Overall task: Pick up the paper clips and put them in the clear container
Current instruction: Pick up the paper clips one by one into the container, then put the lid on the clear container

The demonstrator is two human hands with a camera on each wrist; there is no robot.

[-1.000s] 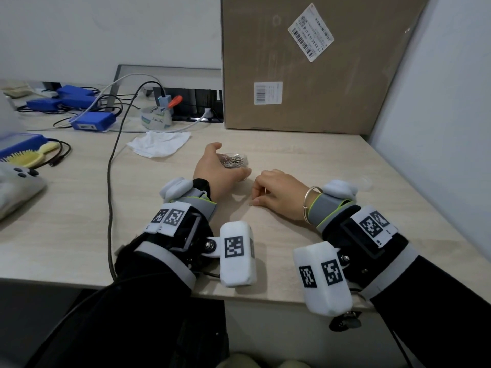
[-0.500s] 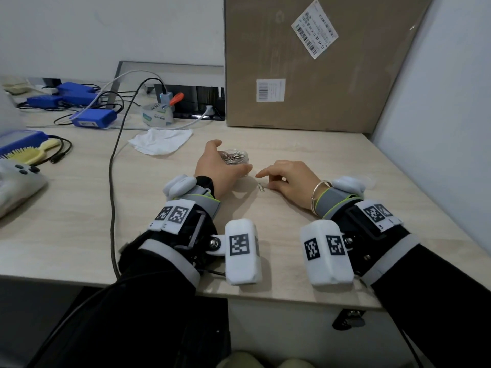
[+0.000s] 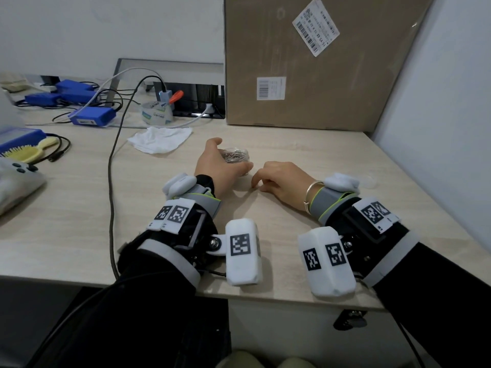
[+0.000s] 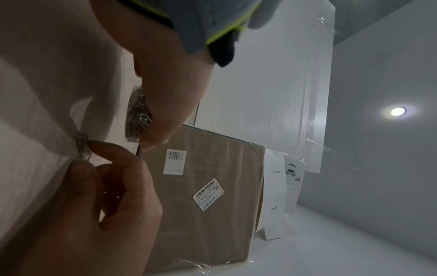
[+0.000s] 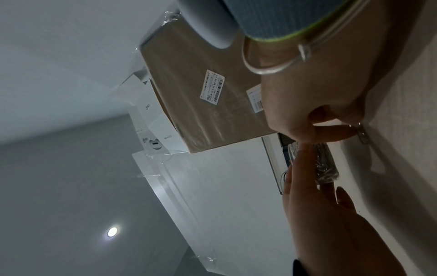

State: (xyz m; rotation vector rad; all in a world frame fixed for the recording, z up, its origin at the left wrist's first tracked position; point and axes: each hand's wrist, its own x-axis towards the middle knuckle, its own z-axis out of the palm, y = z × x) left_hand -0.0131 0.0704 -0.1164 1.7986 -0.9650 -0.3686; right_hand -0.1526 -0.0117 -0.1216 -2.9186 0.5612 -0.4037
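Observation:
A small round clear container (image 3: pixel 237 154) full of silver paper clips stands on the light wooden desk (image 3: pixel 305 147). My left hand (image 3: pixel 221 162) grips it, thumb behind and fingers in front; the left wrist view shows my thumb across the container (image 4: pixel 137 115). Just right of it, my right hand (image 3: pixel 255 184) curls its fingertips down onto the desk. There its thumb and forefinger pinch one loose paper clip (image 5: pixel 362 134), which still lies on the surface. The same clip (image 4: pixel 82 147) shows in the left wrist view. The head view hides it under my fingers.
A big cardboard box (image 3: pixel 318 62) stands against the back wall. A grey side wall (image 3: pixel 438 128) closes the right. A crumpled white tissue (image 3: pixel 162 139), a tape roll (image 3: pixel 156 114), blue boxes (image 3: pixel 93 115) and a black cable (image 3: pixel 110 181) lie to the left.
Half a second ago my right forefinger was stretched out with the clip bare on the desk below it. Now the fingers have curled down over the clip. The left hand has stayed on the container.

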